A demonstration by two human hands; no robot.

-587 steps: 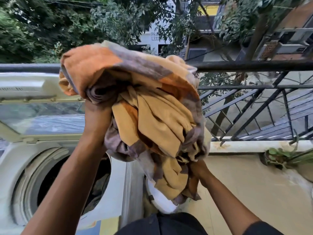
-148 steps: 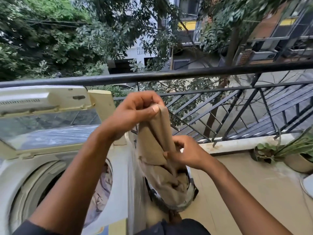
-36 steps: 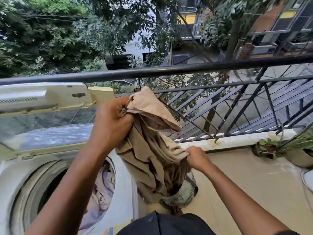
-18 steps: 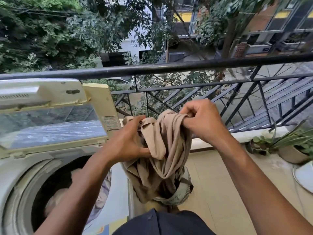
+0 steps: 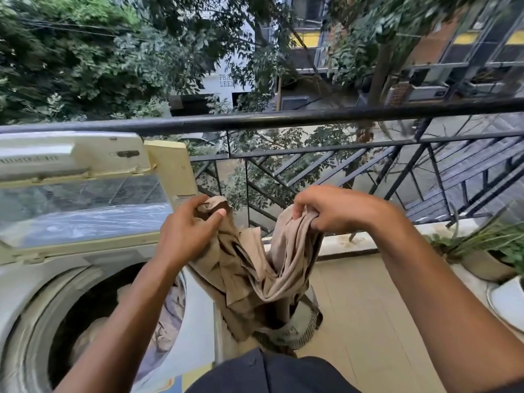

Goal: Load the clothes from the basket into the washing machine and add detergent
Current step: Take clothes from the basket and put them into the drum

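A beige garment (image 5: 255, 273) hangs between my two hands, sagging in the middle. My left hand (image 5: 190, 231) grips its left end and my right hand (image 5: 334, 211) grips its right end, both at chest height. Its lower folds drape over the laundry basket (image 5: 297, 333) on the floor, which is mostly hidden behind the cloth. To the left stands the top-loading washing machine (image 5: 25, 279) with its lid (image 5: 82, 199) raised. Clothes (image 5: 167, 316) lie inside its drum.
A black metal railing (image 5: 312, 117) runs across the balcony just beyond my hands. Potted plants (image 5: 487, 251) and a white dish (image 5: 507, 302) sit along the right wall. Tiled floor (image 5: 368, 321) lies to the right of the basket.
My hands have moved apart, spreading the beige garment between them. Over the last second the right hand rose from the garment's lower part to its upper end.
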